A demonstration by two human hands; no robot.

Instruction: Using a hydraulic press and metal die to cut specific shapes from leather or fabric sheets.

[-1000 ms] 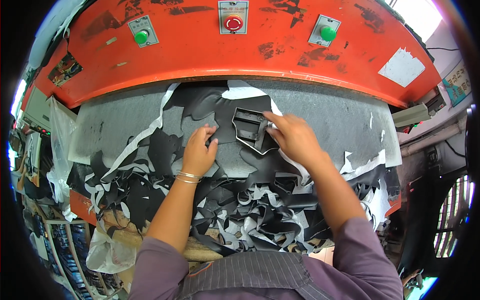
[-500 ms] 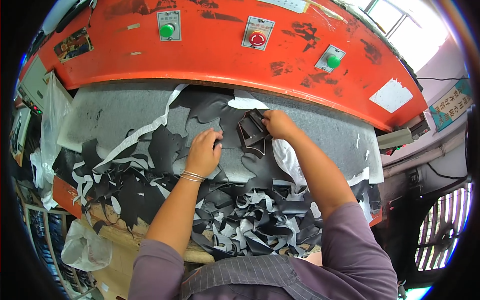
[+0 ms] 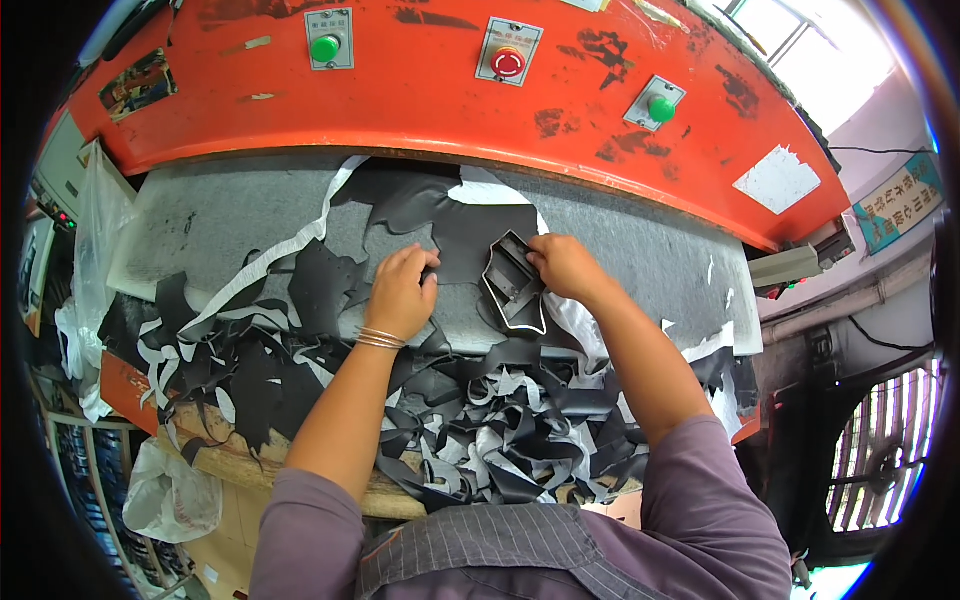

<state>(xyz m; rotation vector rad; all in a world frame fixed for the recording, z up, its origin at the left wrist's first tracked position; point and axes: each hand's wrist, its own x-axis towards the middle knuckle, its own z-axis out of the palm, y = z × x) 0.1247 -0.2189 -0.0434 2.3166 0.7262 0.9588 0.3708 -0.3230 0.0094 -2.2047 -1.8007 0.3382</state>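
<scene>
Shifted toward 6 o'clock since the earlier frame: metal frame [image 3: 514, 284], its 12 o'clock end over the black sheet [image 3: 470, 235]. Right hand [image 3: 566, 268] grasps its 2 o'clock edge. Left hand [image 3: 403, 293], 9 o'clock from it, half-curled; whether it grips anything cannot be told.

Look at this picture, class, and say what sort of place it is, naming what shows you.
Probably a cutting workshop: a big orange machine with push buttons stands over the work surface, black and white scraps lie heaped in front, and the right hand grips a metal frame.
</scene>
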